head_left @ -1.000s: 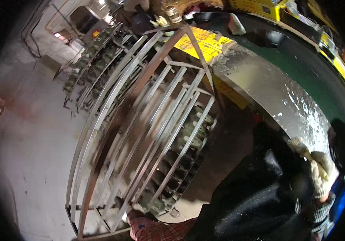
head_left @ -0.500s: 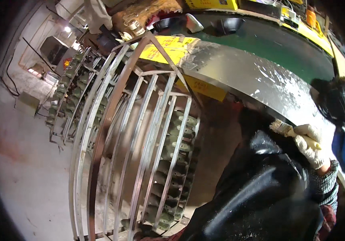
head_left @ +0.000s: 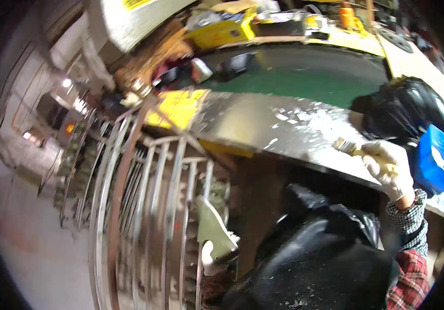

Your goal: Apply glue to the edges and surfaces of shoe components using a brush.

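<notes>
In the head view, a grey-green piece (head_left: pixel 210 223) has come up beside the rack (head_left: pixel 119 217) since 0.5 s ago, clasped by the gloved left hand (head_left: pixel 208 254). The right hand (head_left: pixel 391 166) is closed around a brush (head_left: pixel 345 146) by the worktop (head_left: pixel 247 119). Ideally, keep the piece clear of the bars and the brush steady.

Glare whitens part of the metal counter (head_left: pixel 242 119), the rack (head_left: pixel 116 222) looks blurred, picture edges curve into black.
</notes>
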A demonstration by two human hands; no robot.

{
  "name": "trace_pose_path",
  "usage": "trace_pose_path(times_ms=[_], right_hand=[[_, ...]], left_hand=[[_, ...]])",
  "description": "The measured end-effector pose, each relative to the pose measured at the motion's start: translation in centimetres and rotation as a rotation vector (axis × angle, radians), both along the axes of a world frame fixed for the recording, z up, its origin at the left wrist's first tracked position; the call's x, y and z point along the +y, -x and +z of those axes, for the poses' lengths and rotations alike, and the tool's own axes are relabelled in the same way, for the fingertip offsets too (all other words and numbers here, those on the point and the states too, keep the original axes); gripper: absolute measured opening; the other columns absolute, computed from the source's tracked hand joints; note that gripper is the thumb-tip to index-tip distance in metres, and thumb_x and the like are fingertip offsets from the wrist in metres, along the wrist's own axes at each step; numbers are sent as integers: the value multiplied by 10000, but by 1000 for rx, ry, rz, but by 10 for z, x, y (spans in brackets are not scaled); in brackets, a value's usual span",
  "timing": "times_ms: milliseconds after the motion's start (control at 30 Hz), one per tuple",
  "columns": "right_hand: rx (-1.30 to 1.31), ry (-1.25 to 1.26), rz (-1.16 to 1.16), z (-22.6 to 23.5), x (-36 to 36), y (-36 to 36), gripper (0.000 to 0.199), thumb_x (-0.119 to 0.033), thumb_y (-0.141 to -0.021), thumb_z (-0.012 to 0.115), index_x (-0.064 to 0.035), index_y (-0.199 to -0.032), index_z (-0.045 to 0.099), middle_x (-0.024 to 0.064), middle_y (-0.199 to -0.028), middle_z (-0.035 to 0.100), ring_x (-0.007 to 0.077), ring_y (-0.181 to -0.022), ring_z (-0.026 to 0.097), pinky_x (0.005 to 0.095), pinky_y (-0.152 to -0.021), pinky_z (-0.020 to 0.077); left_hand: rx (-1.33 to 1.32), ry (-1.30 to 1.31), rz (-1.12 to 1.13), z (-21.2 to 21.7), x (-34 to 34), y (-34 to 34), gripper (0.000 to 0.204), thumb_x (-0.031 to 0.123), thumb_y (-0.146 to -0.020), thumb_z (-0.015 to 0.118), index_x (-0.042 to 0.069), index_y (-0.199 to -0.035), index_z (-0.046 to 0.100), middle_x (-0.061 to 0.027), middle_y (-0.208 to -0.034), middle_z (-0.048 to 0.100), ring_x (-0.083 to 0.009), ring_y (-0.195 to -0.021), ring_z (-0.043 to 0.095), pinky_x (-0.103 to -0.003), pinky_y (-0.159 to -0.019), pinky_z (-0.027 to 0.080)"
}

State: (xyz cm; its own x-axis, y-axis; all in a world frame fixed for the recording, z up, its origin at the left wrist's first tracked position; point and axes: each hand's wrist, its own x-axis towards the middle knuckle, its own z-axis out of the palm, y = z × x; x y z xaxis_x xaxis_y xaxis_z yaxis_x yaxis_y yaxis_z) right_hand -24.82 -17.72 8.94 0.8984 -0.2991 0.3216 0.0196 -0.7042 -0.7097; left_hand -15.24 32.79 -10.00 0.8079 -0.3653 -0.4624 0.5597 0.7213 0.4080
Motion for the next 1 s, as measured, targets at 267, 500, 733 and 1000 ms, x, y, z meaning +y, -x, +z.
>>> trace_pose_path(times_ms=[267,500,733,1000], right_hand=[[-537,-18,-790,-19,-189,200,332,-191,-983,507,-13,-1255,575,105,-1070,664,156,-910,626,290,-770,499],[410,217,-1057,-6,-177,183,347,-433,-884,624,-96,-950,674,77,-808,659,200,-760,612,349,-721,493],[1,23,-962,6,-153,237,209,-222,-917,628,-15,-919,660,-5,-705,586,58,-652,500,209,-575,392],[-272,146,108,-7,-27,22,231,-195,-882,642,-49,-1061,653,124,-761,661,247,-668,665,350,-641,548]], left_hand=[[-546,105,-759,118,-248,-46,989,402,-736,661,-108,-1439,187,-269,-1390,389,-378,-1189,470,-533,-1094,299],[-297,297,-851,83,-317,-43,866,466,-751,611,-64,-1383,346,-290,-1267,468,-405,-1128,484,-547,-997,362],[134,58,-806,41,-250,-46,926,805,-791,393,-14,-1198,536,-212,-877,646,-331,-616,634,-391,-458,522],[150,402,-744,9,-251,-61,927,826,-788,344,83,-1325,478,-281,-868,640,-423,-579,621,-462,-423,509]])
